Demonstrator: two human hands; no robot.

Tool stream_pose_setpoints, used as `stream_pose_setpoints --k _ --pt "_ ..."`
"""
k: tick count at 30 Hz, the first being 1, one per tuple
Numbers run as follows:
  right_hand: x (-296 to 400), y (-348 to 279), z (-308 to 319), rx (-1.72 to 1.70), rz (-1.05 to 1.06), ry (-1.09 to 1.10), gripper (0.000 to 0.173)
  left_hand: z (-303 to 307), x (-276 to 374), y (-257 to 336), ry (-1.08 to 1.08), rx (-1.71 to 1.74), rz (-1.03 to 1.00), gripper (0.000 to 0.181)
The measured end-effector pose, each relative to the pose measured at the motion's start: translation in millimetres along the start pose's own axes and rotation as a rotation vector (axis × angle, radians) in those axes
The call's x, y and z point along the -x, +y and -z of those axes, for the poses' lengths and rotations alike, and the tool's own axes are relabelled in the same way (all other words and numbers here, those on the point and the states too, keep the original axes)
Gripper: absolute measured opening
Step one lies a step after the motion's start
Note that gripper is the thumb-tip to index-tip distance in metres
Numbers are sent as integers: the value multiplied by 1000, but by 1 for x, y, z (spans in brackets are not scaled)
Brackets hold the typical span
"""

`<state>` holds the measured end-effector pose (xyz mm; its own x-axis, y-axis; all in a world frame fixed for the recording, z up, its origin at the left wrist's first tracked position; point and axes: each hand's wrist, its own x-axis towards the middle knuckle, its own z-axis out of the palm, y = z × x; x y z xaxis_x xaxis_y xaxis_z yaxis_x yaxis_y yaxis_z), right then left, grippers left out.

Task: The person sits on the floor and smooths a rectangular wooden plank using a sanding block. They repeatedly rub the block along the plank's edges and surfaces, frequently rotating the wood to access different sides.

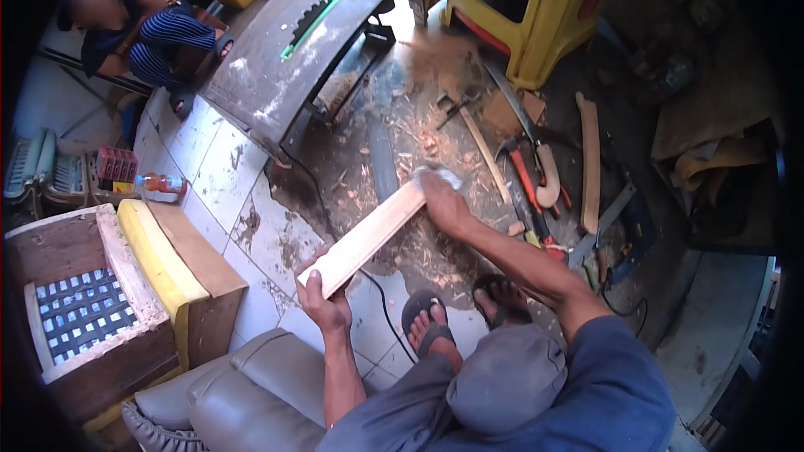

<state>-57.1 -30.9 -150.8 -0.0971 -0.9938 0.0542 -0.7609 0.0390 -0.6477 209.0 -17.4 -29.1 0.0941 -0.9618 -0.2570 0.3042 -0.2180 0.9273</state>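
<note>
A pale, flat length of wood point(370, 232) slants across the space before me. My left hand point(326, 304) grips its near end, thumb on top and fingers beneath. At the far end, my right hand point(445, 204) is closed over a blurred whitish pad point(449, 179) pressed to the wood; whether it is cloth or abrasive paper I cannot tell. Wood shavings point(430, 144) litter the floor beyond. Right of my right hand lie a red-handled claw hammer point(524, 179), a handsaw point(546, 176) with a wooden grip and a curved wooden piece point(589, 163).
A table saw point(264, 85) with an exposed blade point(308, 22) stands ahead. A yellow plastic stool point(524, 50) is beyond the tools. A cable point(383, 301) crosses the floor near my feet. A seated person point(169, 37) is far left; a wooden seat frame point(100, 339) stands nearer.
</note>
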Motion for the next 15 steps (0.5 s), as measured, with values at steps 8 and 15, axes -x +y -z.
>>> stream_pose_setpoints --k 8,15 --pt "-4 37 3 57 -100 12 51 -38 -3 12 -14 -12 -33 26" --pt "8 6 10 -49 -66 -83 55 -31 -2 13 20 -25 0 30"
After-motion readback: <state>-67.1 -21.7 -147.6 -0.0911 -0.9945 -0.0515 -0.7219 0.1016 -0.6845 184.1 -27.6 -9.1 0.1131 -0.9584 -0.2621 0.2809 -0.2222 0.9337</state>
